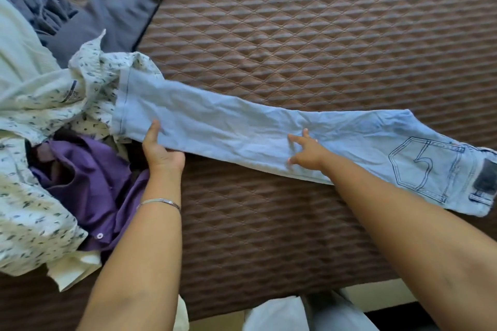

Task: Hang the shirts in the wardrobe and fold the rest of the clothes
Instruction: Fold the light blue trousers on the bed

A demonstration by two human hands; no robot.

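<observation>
Nearest, at seven o'clock, a printed shirt (pixel 29 223) and a purple shirt (pixel 99 183) are lying heaped on the brown quilted bed (pixel 295 35). The left hand (pixel 161 148) is gripping the near edge of the jeans (pixel 242 131), thumb on top and fingers curled under. The right hand (pixel 306 153) is pressing flat on them, fingers spread apart. The jeans are stretching from nine o'clock to three o'clock, back pocket (pixel 425 166) up. Farther, at eleven o'clock, a grey garment (pixel 118 11) is lying.
</observation>
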